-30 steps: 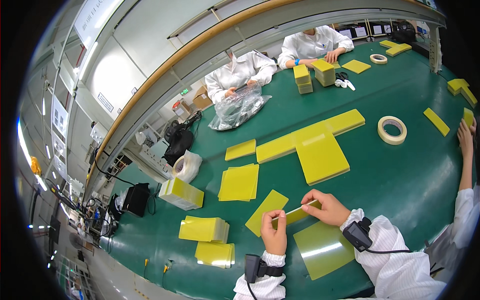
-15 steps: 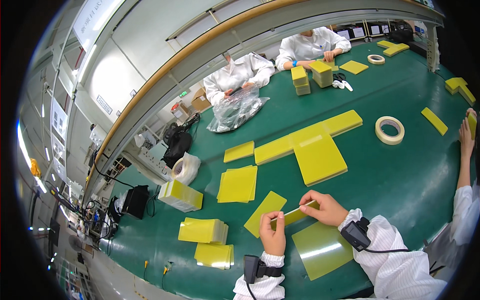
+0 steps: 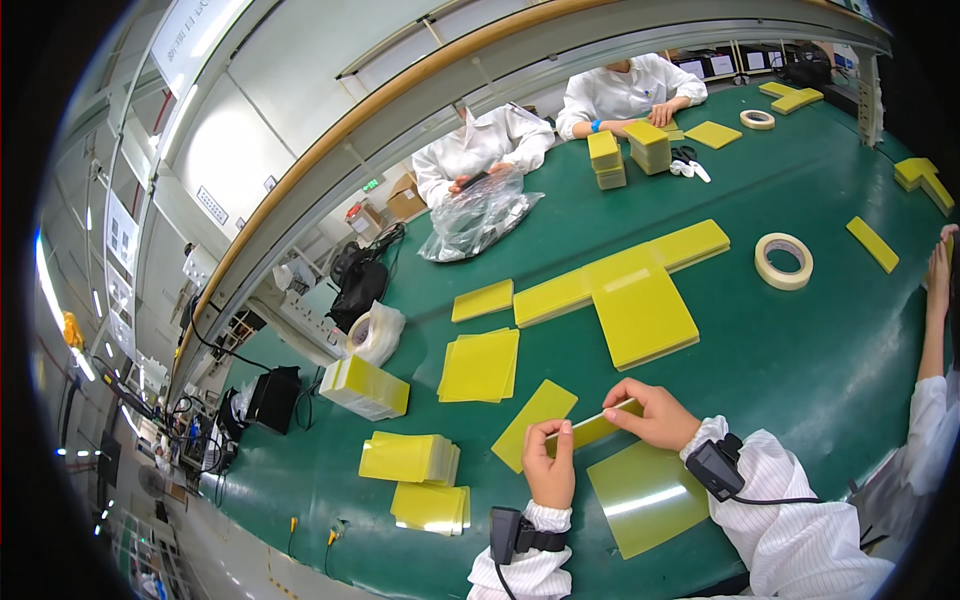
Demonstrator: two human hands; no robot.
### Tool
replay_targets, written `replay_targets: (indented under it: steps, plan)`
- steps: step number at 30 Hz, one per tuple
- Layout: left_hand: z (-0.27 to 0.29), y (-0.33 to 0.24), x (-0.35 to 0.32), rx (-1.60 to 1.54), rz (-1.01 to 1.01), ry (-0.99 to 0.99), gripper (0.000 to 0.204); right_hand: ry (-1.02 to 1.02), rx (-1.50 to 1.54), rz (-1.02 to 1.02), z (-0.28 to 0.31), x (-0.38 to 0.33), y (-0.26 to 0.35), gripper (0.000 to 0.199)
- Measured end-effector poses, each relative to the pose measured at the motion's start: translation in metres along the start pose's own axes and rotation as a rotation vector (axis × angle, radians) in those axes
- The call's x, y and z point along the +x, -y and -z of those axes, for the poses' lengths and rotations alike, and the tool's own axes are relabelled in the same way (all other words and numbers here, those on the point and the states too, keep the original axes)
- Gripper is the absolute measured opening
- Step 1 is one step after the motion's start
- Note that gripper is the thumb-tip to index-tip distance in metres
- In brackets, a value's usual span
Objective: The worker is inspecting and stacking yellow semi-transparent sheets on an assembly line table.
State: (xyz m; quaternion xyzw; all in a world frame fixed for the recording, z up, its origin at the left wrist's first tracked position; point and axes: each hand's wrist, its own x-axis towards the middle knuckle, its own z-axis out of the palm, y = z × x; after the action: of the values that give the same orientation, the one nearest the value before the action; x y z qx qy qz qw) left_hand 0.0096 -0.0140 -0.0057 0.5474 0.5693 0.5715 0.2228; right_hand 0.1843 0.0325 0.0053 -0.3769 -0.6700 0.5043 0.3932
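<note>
Both hands pinch a yellow strip point(image 3: 597, 427) by its ends, left hand point(image 3: 551, 470) at one end, right hand point(image 3: 655, 413) at the other. The strip hangs just above the bench point(image 3: 800, 360), between two flat yellow sheets point(image 3: 535, 424).

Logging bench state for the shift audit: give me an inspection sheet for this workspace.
Surface: green table, one long shared bench.
Job's things: thin yellow strip held edge-up by both hands; yellow sheet beyond it, glossy sheet below the right hand.
Clutter: yellow sheet stacks, T-shaped yellow slabs, tape roll, clear plastic bag.
Hands: left hand and right hand each pinch an end of the strip.
Cables: wrist device with a lead; floor cables at left.
Surroundings: two white-coated people across the table; another's arm at right.
</note>
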Motion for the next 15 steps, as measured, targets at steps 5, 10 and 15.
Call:
replay_targets:
  steps: [5,10,15]
  plan:
    - [0.0,0.001,0.0,-0.023,0.012,0.004,0.015,0.003,0.028,0.057,0.001,-0.001,-0.003,0.022]
    - [0.0,0.001,0.0,0.023,0.012,0.025,0.012,0.014,0.027,0.018,0.001,0.002,-0.009,0.023]
    - [0.0,-0.003,-0.001,-0.098,0.021,0.005,0.008,-0.032,0.014,0.051,-0.001,0.002,-0.01,0.028]
